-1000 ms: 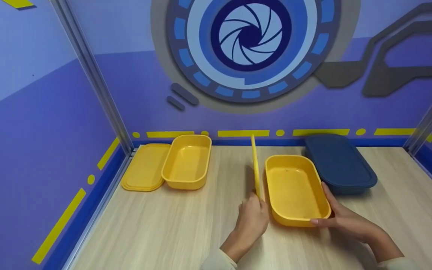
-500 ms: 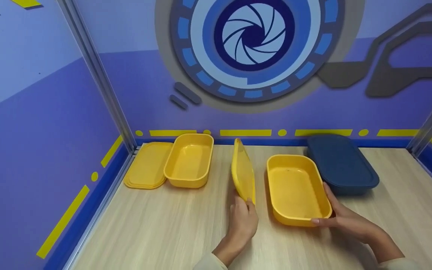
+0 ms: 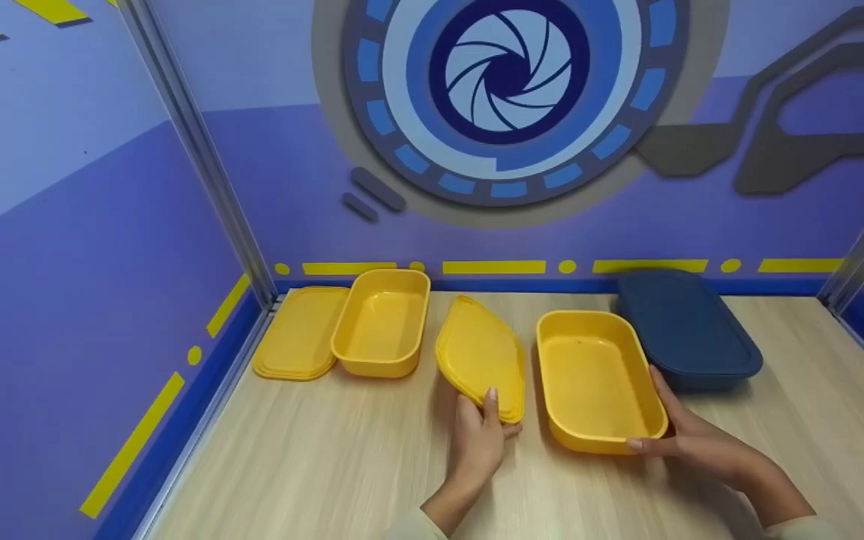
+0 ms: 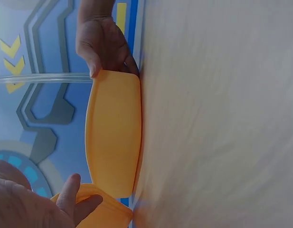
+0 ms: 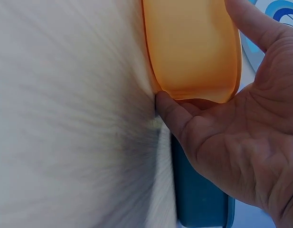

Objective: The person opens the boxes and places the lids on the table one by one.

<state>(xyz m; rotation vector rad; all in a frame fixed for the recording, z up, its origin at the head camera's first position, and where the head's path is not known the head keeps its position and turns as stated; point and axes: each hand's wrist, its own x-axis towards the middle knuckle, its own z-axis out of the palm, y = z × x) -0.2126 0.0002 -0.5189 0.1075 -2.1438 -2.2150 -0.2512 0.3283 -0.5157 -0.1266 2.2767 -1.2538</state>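
My left hand (image 3: 475, 444) pinches the near edge of a yellow lid (image 3: 481, 356), thumb on its upper face. This lid is tilted, left of an uncovered yellow food container (image 3: 595, 375). My right hand (image 3: 706, 448) holds that container's near right corner, thumb at the rim and fingers along the side. In the left wrist view the container's outer wall (image 4: 114, 135) stands on the table, with part of the lid (image 4: 107, 213) beside the left fingers. The right wrist view shows the right hand (image 5: 250, 142) spread around the container's end (image 5: 193, 52).
A dark blue lidded container (image 3: 691, 326) stands just behind and right of the held one. At the back left, a smaller yellow container (image 3: 382, 326) without a lid stands beside a flat yellow lid (image 3: 301, 334). A printed wall panel (image 3: 267, 172) closes the back of the table.
The lid in my left hand has gone from edge-on upright to tilted, its broad face now showing, and has shifted left from the container. My right hand keeps its hold on the container.
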